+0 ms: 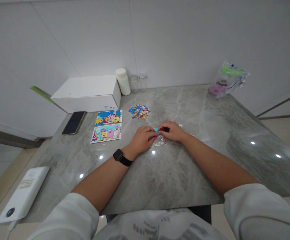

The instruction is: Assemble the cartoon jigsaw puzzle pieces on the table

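Note:
A partly assembled jigsaw puzzle (159, 141) lies on the grey marbled table, between and partly under my hands. My left hand (144, 137), with a black watch on the wrist, rests at its left edge, fingers drawn together. On its upper right side is my right hand (171, 131), thumb and fingers pinched close to the puzzle; whatever either hand holds is too small to make out. A heap of loose puzzle pieces (140, 111) lies behind them. Two cartoon picture cards, one blue (109, 117) and one pale (106, 132), lie to the left.
A black phone (74, 123), a white box (85, 91), a white bottle (123, 82) and two glass jars (142, 83) stand or lie at the back left. A plastic bag (226, 81) is at the back right. A white device (24, 193) sits at the front left corner.

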`<move>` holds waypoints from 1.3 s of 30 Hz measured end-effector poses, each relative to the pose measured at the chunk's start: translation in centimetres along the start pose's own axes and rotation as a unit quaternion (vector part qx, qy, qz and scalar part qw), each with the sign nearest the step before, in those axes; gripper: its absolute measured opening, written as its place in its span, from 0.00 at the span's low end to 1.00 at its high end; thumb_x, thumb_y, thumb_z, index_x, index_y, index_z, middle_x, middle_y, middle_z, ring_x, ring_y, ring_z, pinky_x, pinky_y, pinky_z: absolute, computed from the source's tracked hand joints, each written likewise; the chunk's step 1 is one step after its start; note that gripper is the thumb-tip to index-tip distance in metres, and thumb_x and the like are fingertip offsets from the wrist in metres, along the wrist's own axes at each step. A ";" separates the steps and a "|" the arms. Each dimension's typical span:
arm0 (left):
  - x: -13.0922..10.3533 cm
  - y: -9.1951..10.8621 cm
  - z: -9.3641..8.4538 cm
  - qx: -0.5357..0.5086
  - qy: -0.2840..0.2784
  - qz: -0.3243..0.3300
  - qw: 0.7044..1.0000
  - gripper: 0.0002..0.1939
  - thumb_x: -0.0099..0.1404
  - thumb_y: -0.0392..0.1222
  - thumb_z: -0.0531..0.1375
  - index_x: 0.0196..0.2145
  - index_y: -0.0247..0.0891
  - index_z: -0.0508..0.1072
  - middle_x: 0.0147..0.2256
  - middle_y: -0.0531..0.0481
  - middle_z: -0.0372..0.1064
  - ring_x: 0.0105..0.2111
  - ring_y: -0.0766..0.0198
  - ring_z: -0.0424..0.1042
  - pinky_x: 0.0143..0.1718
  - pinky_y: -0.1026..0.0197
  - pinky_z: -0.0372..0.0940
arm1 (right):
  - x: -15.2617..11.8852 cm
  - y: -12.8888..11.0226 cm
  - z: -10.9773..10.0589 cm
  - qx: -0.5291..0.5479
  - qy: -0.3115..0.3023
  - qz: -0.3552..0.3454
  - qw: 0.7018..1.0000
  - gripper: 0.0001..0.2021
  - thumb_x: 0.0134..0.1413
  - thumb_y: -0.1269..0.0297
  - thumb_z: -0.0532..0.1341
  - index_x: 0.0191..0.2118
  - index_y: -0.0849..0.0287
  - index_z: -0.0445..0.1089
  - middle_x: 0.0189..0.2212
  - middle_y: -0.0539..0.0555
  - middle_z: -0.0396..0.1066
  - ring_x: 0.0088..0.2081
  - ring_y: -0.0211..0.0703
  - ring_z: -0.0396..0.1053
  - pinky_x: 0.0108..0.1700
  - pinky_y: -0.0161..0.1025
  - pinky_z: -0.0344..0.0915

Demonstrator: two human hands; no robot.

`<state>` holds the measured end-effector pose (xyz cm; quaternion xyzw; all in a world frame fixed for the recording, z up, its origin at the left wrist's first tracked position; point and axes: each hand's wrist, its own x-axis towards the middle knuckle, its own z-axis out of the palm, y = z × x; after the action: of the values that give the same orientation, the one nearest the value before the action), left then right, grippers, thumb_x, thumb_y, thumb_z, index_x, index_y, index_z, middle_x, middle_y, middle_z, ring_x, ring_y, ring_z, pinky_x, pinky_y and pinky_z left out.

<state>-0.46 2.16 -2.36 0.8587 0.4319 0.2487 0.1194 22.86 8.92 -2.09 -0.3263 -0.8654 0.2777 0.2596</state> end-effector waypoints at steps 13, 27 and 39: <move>0.1 0.3 -0.2 -0.002 -0.022 -0.008 1.000 0.12 0.71 0.38 0.61 0.46 0.48 0.83 0.49 0.48 0.78 0.50 0.56 0.73 0.55 0.49 0.65 | 0.2 0.6 0.2 -0.036 0.006 -0.020 0.999 0.04 0.57 0.66 0.65 0.37 0.55 0.79 0.31 0.52 0.77 0.35 0.44 0.72 0.42 0.41 0.65; 0.0 0.4 -0.2 0.008 -0.030 -0.007 0.999 0.15 0.72 0.39 0.60 0.52 0.49 0.81 0.50 0.47 0.76 0.51 0.55 0.71 0.57 0.48 0.63 | 0.1 0.7 0.5 -0.135 0.022 -0.026 0.990 0.04 0.61 0.62 0.66 0.39 0.52 0.80 0.39 0.54 0.80 0.45 0.50 0.74 0.53 0.48 0.60; 0.0 1.0 -0.5 0.010 -0.028 -0.013 0.999 0.15 0.71 0.37 0.60 0.51 0.47 0.82 0.51 0.46 0.76 0.51 0.54 0.71 0.57 0.47 0.64 | 0.1 0.9 0.4 -0.137 0.021 -0.021 0.990 0.04 0.61 0.63 0.66 0.37 0.52 0.80 0.38 0.54 0.79 0.45 0.49 0.73 0.52 0.47 0.60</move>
<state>-0.10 1.56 -1.53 0.8610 0.4417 0.2186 0.1259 22.96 9.44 -2.90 -0.3460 -0.8965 0.1444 0.2361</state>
